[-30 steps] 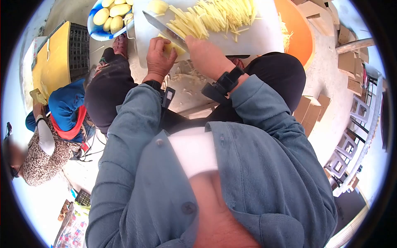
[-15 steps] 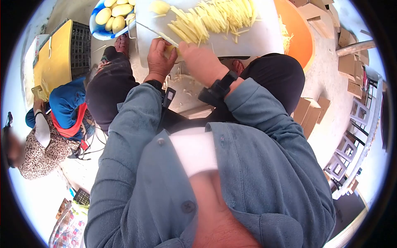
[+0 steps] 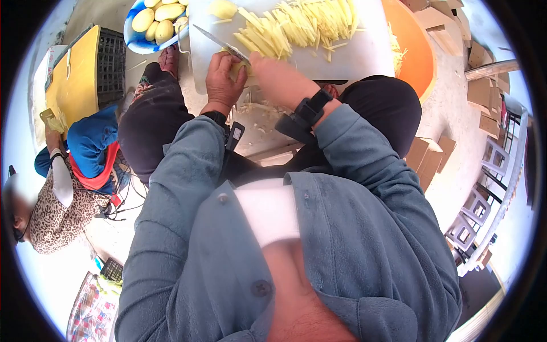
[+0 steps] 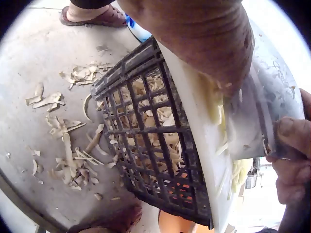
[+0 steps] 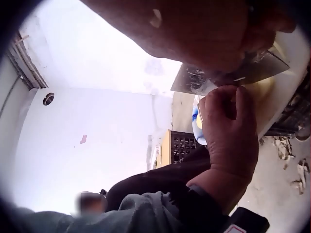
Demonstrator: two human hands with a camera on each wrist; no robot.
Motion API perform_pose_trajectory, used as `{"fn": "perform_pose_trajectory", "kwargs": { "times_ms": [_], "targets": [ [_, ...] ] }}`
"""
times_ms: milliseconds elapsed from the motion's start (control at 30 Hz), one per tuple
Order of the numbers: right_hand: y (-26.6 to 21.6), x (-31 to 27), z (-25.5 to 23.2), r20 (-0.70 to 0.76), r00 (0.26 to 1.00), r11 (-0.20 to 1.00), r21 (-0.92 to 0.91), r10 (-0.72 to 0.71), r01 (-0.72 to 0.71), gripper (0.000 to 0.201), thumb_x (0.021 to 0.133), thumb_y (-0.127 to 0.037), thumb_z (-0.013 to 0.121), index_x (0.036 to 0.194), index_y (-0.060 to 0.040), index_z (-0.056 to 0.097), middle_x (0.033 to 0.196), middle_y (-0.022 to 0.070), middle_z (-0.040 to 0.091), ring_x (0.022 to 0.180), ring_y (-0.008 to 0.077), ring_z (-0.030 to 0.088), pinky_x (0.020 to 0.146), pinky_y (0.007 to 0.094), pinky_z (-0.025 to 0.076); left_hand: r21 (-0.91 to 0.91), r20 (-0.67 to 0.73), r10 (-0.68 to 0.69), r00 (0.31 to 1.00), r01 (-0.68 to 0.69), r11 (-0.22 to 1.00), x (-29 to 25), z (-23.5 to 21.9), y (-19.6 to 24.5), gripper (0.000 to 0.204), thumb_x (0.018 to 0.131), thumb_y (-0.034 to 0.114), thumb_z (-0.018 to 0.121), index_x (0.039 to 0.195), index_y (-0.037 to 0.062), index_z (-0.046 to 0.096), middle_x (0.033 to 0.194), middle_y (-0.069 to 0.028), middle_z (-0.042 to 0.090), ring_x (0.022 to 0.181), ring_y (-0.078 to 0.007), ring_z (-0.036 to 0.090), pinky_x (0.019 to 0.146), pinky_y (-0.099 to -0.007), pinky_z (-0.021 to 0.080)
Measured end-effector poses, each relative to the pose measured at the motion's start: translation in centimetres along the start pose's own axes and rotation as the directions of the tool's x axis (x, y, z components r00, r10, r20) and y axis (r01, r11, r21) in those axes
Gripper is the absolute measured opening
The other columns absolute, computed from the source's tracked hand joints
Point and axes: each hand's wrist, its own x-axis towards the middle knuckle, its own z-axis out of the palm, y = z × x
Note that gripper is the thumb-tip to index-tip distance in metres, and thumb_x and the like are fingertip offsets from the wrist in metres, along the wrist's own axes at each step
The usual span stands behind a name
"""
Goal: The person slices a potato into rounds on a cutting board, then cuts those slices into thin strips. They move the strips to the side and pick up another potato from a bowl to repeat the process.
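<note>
The right hand (image 3: 282, 80) grips a broad-bladed knife (image 3: 213, 39), its blade standing against a piece of potato (image 3: 238, 68) at the near left of the white cutting board (image 3: 205, 74). Curled fingers of the left hand (image 3: 223, 80) hold that piece beside the blade. In the left wrist view the knife's flat side (image 4: 248, 121) lies between the left hand (image 4: 199, 39) and the right hand (image 4: 294, 155). Cut potato strips (image 3: 307, 23) are heaped on the board, and a peeled potato chunk (image 3: 222, 8) sits at its far left.
A blue and white basin (image 3: 134, 40) of peeled potatoes stands left of the board, an orange basin (image 3: 424, 57) right of it. Under the board a black crate (image 4: 146, 121) holds peelings. Another person (image 3: 68, 211) sits at the left by a yellow board (image 3: 80, 80). Cardboard pieces lie at the right.
The knife first rose more upright, its broad side turning out of sight, then tilted back so that some of the blade shows. Both hands have shifted only slightly.
</note>
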Motion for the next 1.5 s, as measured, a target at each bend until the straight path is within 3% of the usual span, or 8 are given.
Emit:
{"fn": "perform_pose_trajectory", "kwargs": {
  "times_ms": [333, 400, 600, 800, 933, 1133, 1267, 1500],
  "targets": [
    [1.7, 0.9, 2.5, -0.096, 0.995, 0.999, 0.034, -0.009, 0.012, 0.02, 0.084, 0.0, 0.051, 0.103, 0.0029, 0.048, 0.089, 0.0265, 0.065, 0.089, 0.0405, 0.064, 0.075, 0.0462, 0.052, 0.01, 0.028, 0.008, 1.0, -0.008, 1.0, 0.0, -0.3, 0.0, 0.025, 0.072, 0.012, 0.072, 0.093, 0.0079, 0.059, 0.1, -0.0109, 0.056, 0.092, -0.0306, 0.059, 0.079, -0.0376, 0.05],
    [2.5, 1.4, 2.7, -0.115, 0.984, 0.987, 0.103, 0.134, -0.123, 0.02, 0.083, 0.0, 0.051, 0.103, 0.0028, 0.048, 0.088, 0.0265, 0.064, 0.088, 0.0407, 0.064, 0.074, 0.0461, 0.052, 0.022, 0.055, 0.004, 0.998, -0.005, 1.0, -0.1, -0.6, 0.3, 0.028, 0.071, 0.013, 0.073, 0.094, 0.0079, 0.059, 0.102, -0.0113, 0.055, 0.093, -0.0304, 0.058, 0.08, -0.0373, 0.05],
    [3.1, 0.8, 1.6, -0.21, 0.975, 0.997, 0.053, 0.07, -0.06, 0.023, 0.081, 0.0, 0.054, 0.103, 0.003, 0.048, 0.084, 0.0259, 0.065, 0.082, 0.0412, 0.065, 0.072, 0.0472, 0.052, 0.028, 0.112, 0.021, 0.993, -0.025, 0.999, -0.2, -0.9, 0.6, 0.04, 0.066, 0.015, 0.079, 0.099, 0.0081, 0.059, 0.108, -0.0123, 0.051, 0.1, -0.0302, 0.055, 0.086, -0.0368, 0.049],
    [1.5, -0.8, 0.5, -0.135, 0.988, 0.997, -0.021, 0.069, -0.072, 0.021, 0.082, 0.0, 0.052, 0.102, 0.0026, 0.049, 0.083, 0.0252, 0.065, 0.081, 0.041, 0.065, 0.07, 0.0467, 0.052, 0.031, 0.118, -0.007, 0.993, 0.003, 1.0, -0.3, -0.8, 0.6, 0.04, 0.064, 0.015, 0.081, 0.097, 0.0081, 0.06, 0.106, -0.0103, 0.054, 0.1, -0.0294, 0.056, 0.086, -0.0366, 0.049],
    [2.0, -1.0, 1.5, -0.211, 0.977, 1.0, 0.024, -0.011, 0.017, 0.017, 0.082, 0.001, 0.05, 0.098, 0.0038, 0.048, 0.076, 0.0286, 0.062, 0.074, 0.0439, 0.063, 0.066, 0.0493, 0.051, 0.027, 0.086, 0.018, 0.996, -0.02, 0.999, -0.2, -1.0, 1.0, 0.035, 0.064, 0.015, 0.082, 0.094, 0.0081, 0.063, 0.102, -0.0081, 0.058, 0.098, -0.029, 0.058, 0.084, -0.0363, 0.049],
    [1.2, -1.3, 1.4, -0.21, 0.977, 1.0, 0.004, -0.028, 0.029, 0.018, 0.081, 0.001, 0.051, 0.098, 0.0033, 0.048, 0.078, 0.0278, 0.063, 0.077, 0.0437, 0.063, 0.067, 0.0499, 0.05, 0.06, 0.072, 0.038, 0.997, -0.042, 0.997, -0.3, -1.1, 1.1, 0.034, 0.065, 0.016, 0.082, 0.094, 0.0082, 0.065, 0.097, -0.0075, 0.061, 0.094, -0.0288, 0.06, 0.082, -0.0358, 0.05],
    [0.7, -1.4, 0.8, -0.088, 0.996, 0.999, -0.039, 0.012, -0.015, 0.022, 0.082, 0.001, 0.052, 0.103, 0.0021, 0.049, 0.088, 0.0235, 0.065, 0.086, 0.0391, 0.065, 0.072, 0.0453, 0.053, 0.04, 0.065, 0.069, 0.995, -0.072, 0.997, -0.4, -1.1, 1.1, 0.034, 0.067, 0.012, 0.081, 0.096, 0.0067, 0.064, 0.099, -0.0081, 0.061, 0.09, -0.0269, 0.061, 0.08, -0.0331, 0.051],
    [0.6, -0.8, 0.6, -0.086, 0.996, 0.999, -0.004, -0.038, 0.038, 0.019, 0.082, 0.0, 0.054, 0.1, 0.0023, 0.05, 0.087, 0.024, 0.066, 0.089, 0.0389, 0.065, 0.076, 0.0444, 0.052, -0.004, 0.073, 0.007, 0.997, -0.007, 1.0, -0.5, -0.9, 1.1, 0.032, 0.067, 0.015, 0.081, 0.093, 0.008, 0.065, 0.098, -0.0062, 0.062, 0.091, -0.0278, 0.061, 0.08, -0.0346, 0.051]
  ]
}}
